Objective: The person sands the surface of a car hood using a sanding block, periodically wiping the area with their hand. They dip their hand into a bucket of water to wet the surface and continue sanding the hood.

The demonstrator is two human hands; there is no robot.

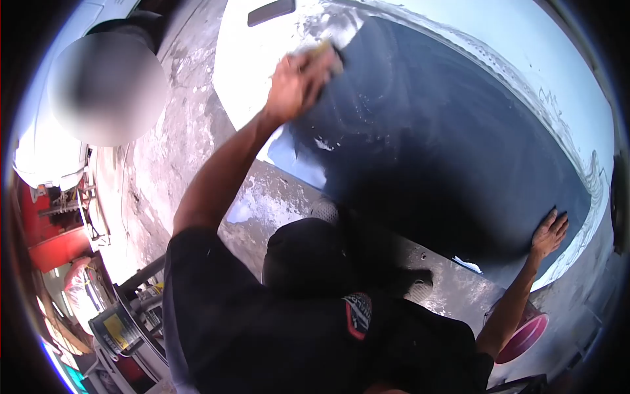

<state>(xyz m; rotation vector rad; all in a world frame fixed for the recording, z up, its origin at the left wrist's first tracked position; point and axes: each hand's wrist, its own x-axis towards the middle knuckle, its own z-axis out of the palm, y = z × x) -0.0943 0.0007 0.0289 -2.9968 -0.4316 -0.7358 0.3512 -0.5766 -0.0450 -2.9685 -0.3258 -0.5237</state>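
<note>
A large car body panel (453,125), white at its edges with a broad dark grey coated area, lies before me. Whitish smears and wet-looking streaks mark its surface and far border. My left hand (298,82) is closed around a small pad (333,54), yellowish with a dark edge and blurred by motion, at the upper left border of the dark area. Its underside is hidden. My right hand (550,233) rests flat with fingers spread on the panel's right end, holding nothing.
A pink-red bucket (525,338) stands on the concrete floor (177,131) below my right forearm. To the left are a white vehicle (49,154), red equipment (59,249) and a machine with a yellow label (118,331). A blurred round patch covers something at upper left.
</note>
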